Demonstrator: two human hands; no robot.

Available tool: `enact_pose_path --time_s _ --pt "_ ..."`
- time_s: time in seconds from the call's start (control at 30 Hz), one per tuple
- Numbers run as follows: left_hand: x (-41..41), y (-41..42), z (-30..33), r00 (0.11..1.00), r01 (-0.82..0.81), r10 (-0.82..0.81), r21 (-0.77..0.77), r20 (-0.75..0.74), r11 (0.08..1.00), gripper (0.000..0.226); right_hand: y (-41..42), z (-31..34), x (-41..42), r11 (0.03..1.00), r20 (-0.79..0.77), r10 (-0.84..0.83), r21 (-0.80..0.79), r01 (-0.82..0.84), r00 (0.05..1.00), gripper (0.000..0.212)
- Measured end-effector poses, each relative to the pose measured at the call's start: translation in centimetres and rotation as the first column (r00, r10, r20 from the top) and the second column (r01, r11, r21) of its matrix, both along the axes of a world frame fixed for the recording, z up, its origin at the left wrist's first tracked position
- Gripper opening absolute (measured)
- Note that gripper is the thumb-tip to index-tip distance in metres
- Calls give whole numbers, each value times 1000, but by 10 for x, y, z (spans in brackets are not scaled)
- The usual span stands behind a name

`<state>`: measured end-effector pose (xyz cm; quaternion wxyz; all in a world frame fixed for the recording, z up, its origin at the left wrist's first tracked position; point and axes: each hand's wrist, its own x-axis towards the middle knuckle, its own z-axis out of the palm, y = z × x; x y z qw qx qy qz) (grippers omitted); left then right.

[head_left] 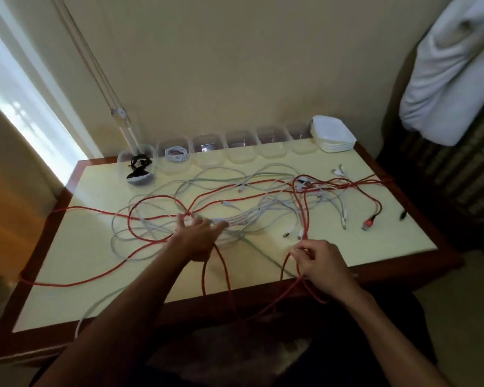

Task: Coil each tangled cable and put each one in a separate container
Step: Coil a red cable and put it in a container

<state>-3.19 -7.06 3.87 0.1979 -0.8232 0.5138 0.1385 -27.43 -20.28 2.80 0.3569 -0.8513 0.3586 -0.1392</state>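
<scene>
A pale yellow tabletop with a dark red wood border [397,241] is set against a beige wall [235,65], window light at left. Tangled red and white cables [263,202] are spread mid-table, red loops draped over the near and left edges. The left hand [199,236] is laid on the tangle, fingers spread; a red strand is pinched by the right hand [319,261]. Clear plastic containers [239,149] line the far edge (two hold coils).

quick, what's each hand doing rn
Left hand: open, fingers spread on the cable tangle.
Right hand: pinching a red cable.
</scene>
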Motion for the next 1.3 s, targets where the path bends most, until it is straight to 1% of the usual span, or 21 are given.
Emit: enact_pose_path --time_s 0.03,0.1,0.13,0.17,0.2,0.23,0.27,0.3,0.33,0.4,0.47,0.5,0.6,0.67,0.8,0.87,0.97,1.07,1.13,1.23,1.3 --pt "2 1 3 1000 3 -3 37 -21 999 83 -4 -1 -5 997 -13 -50 -63 49 999 14" --pt "7 0 16 998 25 -22 34 -64 999 87 -12 -5 -15 981 -73 -130 -156 117 989 17" --pt "8 -3 22 996 36 -37 -15 -84 999 87 -16 -8 -19 977 -97 -151 -168 133 984 18" --pt "6 -6 27 993 45 -54 -88 -102 995 86 -20 -11 -23 980 -94 -147 -145 133 985 21" --pt "0 -10 30 990 46 -68 -176 -121 983 83 -22 -15 -27 991 -68 -117 -80 112 991 28" --pt "-7 -15 29 985 31 -77 -282 -156 959 76 -22 -17 -29 996 0 -90 21 90 996 38" --pt "-16 -20 25 973 3 -94 -393 -213 919 68 -21 -19 -30 987 94 -103 136 90 990 47" --pt "-27 -26 19 950 -34 -121 -483 -287 875 58 -20 -18 -31 964 196 -156 246 105 968 50" --pt "-40 -31 12 922 -73 -150 -542 -356 837 46 -20 -16 -32 928 292 -246 345 139 924 45" --pt "-65 -44 0 876 -137 -170 -571 -451 810 25 -21 -13 -35 856 394 -415 475 205 820 36" --pt "-86 -58 -10 844 -189 -162 -567 -511 802 14 -25 -14 -38 813 408 -516 509 282 753 33" --pt "-96 -64 -13 828 -220 -149 -558 -540 800 13 -28 -16 -40 795 399 -562 501 341 725 31" --pt "-119 -82 -20 762 -265 -143 -506 -632 821 27 -37 -28 -47 743 339 -661 423 519 669 17" --pt "-130 -92 -25 754 -272 -125 -479 -645 835 31 -42 -37 -53 752 287 -652 363 550 701 13" --pt "-136 -109 -35 777 -430 88 -424 -624 797 28 -47 -51 -56 837 202 -541 219 501 816 15" --pt "-139 -115 -38 807 -418 136 -394 -575 818 34 -49 -51 -54 873 170 -483 161 459 859 15" --pt "-145 -119 -35 857 -313 94 -367 -507 876 39 -54 -48 -47 916 92 -400 75 395 912 18" --pt "-148 -121 -37 870 -289 93 -348 -485 892 26 -66 -47 -32 949 14 -314 51 313 949 28" --pt "-148 -121 -39 864 -291 91 -344 -495 893 19 -75 -48 -21 969 -83 -247 -2 248 965 33" --pt "-143 -120 -42 839 -281 48 -356 -542 891 13 -82 -47 -10 981 -224 -183 -112 161 957 23" --pt "-135 -118 -44 809 -310 52 -351 -585 884 13 -82 -47 -7 980 -203 -190 -99 173 961 18"
